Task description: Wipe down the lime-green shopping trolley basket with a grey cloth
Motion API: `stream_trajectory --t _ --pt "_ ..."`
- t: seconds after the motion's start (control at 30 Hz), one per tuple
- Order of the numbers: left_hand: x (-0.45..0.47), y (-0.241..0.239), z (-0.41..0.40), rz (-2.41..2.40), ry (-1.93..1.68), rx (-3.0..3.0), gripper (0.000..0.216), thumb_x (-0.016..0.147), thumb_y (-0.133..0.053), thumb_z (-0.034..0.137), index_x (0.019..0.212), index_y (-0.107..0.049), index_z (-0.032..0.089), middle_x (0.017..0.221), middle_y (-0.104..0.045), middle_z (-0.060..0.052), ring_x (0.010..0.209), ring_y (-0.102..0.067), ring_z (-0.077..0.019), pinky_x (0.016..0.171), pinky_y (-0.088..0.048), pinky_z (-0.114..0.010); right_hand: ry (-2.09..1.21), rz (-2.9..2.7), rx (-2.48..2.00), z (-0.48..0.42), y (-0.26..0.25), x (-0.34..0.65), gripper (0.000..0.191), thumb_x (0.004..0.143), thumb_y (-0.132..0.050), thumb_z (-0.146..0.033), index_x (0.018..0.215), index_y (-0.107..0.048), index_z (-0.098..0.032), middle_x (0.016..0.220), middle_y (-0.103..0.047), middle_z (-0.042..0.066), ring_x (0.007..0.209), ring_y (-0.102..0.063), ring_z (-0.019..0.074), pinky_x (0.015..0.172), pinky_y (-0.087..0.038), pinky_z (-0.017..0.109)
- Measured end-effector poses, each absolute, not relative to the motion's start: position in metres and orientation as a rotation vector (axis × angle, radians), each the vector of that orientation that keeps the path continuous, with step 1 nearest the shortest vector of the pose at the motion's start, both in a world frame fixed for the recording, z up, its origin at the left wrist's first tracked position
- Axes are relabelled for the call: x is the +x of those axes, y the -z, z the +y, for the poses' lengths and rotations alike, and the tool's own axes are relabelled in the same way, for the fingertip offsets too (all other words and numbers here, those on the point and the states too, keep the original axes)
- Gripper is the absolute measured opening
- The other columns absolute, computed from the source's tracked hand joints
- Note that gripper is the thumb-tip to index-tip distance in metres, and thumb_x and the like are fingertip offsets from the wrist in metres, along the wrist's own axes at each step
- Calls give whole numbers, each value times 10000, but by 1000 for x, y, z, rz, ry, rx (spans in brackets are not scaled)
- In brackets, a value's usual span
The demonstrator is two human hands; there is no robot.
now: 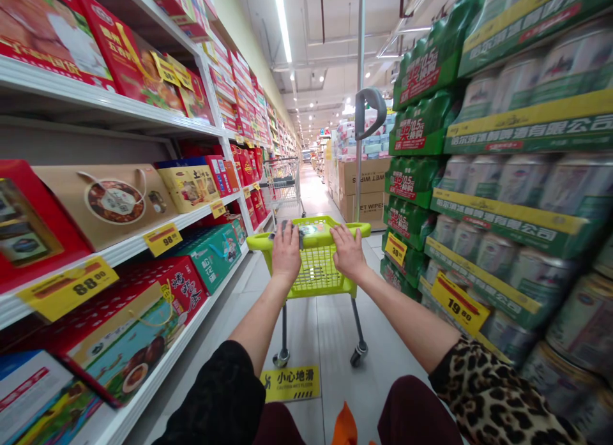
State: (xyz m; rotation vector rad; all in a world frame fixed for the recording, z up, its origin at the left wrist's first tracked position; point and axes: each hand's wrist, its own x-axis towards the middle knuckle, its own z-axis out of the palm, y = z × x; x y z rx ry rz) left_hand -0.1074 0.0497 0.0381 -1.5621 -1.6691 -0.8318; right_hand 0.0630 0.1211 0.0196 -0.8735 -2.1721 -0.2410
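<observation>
Left hand (286, 248) and right hand (348, 250) clasp the green cart (316, 271) handle beside an 88.00 price tag (71, 286).

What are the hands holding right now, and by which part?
The left hand and right hand grip the green shopping cart by its near top rim, side by side.

Our single head camera
We look forward and down along the aisle (330, 330), the cart (317, 272) close before us.
</observation>
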Motion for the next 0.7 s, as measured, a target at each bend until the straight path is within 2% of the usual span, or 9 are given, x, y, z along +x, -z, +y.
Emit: stream_trajectory --t 0.3,0.53,0.7 --pt "-72 -34 66 -1442 709 -1791 457 831 -346 30 1261 -472 116 1359 -457 -152 1361 -219 -268 1034 -342 -494 262 -2189 -865 122 -22 68 620 689 -426 -106 1309 -424 -80 1381 -422 146 1317 -282 269 1070 -98 547" --pt "-123 -33 48 -1662 867 -1571 505 791 -333 -4 1256 -476 130 1372 -440 -146 1356 -238 -250 1067 -307 -469 288 -2203 -876 127 -21 74 637 686 -436 -114 1320 -407 -68 1394 -405 144 1326 -263 272 1073 -86 545" --pt "-103 -32 52 -1682 879 -1600 541 791 -309 -12 1304 -417 123 1410 -389 -144 1374 -173 -241 1084 -289 -454 344 -2185 -859 123 -18 71 607 728 -441 -161 1324 -397 -54 1406 -380 163 1336 -246 284 1073 -82 546"
